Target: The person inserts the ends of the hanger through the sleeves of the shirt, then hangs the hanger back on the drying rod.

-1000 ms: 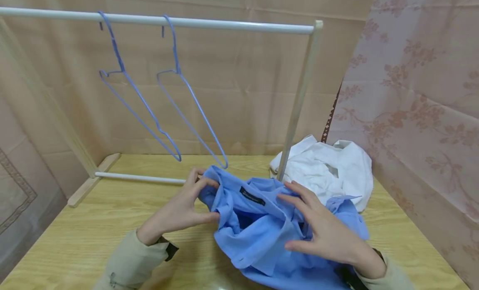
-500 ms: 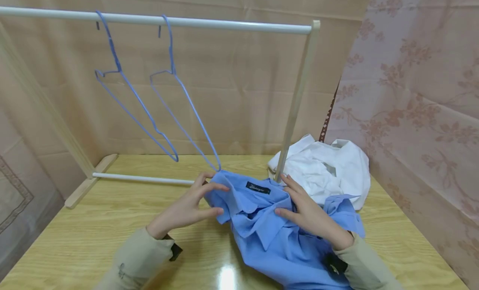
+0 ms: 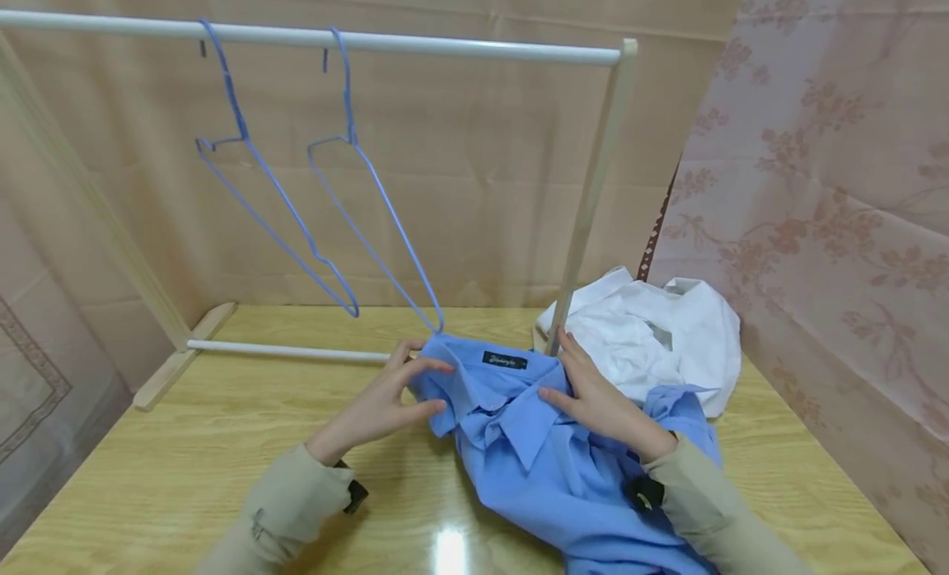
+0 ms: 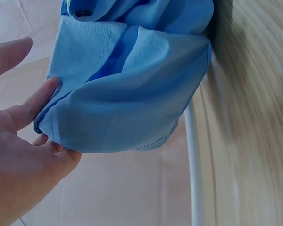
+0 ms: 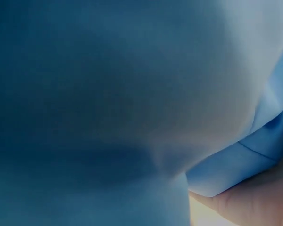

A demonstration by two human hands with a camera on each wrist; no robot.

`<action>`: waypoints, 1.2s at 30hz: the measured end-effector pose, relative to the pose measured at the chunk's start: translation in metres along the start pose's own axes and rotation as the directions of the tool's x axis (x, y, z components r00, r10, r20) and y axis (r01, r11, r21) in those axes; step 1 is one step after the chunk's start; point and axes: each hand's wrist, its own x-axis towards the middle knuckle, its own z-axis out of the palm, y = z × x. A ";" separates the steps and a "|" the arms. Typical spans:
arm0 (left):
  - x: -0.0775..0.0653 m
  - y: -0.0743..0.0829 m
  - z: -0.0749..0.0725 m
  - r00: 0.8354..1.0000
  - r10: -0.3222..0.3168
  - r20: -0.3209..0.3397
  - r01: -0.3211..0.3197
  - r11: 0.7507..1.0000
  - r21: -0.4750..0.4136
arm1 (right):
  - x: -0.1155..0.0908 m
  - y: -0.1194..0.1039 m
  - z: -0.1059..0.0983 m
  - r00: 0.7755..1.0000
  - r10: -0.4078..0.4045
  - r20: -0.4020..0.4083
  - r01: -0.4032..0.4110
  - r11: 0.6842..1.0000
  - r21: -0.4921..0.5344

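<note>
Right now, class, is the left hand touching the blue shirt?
Touching. The left wrist view shows the left hand with fingers against the edge of the blue shirt.

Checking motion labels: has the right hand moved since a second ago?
Yes: in the head view, the right hand shifted up and slightly left, toward the rack's right post.

Soft, even light around us, one white glare near me on the flat, yellowish wood-grain table; the right-wrist view blurs the blue collared cloth shirt darkly.
</note>
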 end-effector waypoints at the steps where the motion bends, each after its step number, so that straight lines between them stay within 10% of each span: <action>1: 0.001 -0.001 0.001 1.000 0.001 -0.005 -0.001 1.000 -0.002 | 0.003 0.001 0.000 1.000 0.004 0.002 -0.004 1.000 0.002; 11: 0.013 -0.018 0.009 0.989 -0.003 -0.149 -0.008 0.997 -0.078 | 0.027 0.016 -0.005 1.000 0.027 -0.002 -0.027 0.999 0.025; 17: 0.022 -0.025 0.018 0.956 -0.158 -0.246 0.088 0.958 -0.272 | 0.034 0.019 -0.008 0.997 0.030 -0.074 -0.030 1.000 0.002; 24: 0.022 -0.031 0.031 0.905 -0.291 -0.310 0.233 0.950 -0.210 | 0.027 0.016 -0.008 0.987 -0.008 -0.160 0.004 1.000 -0.025; 36: 0.023 -0.035 0.040 0.965 -0.216 -0.148 0.172 0.949 -0.264 | 0.003 -0.032 -0.029 0.934 -0.180 -0.310 0.158 0.983 -0.095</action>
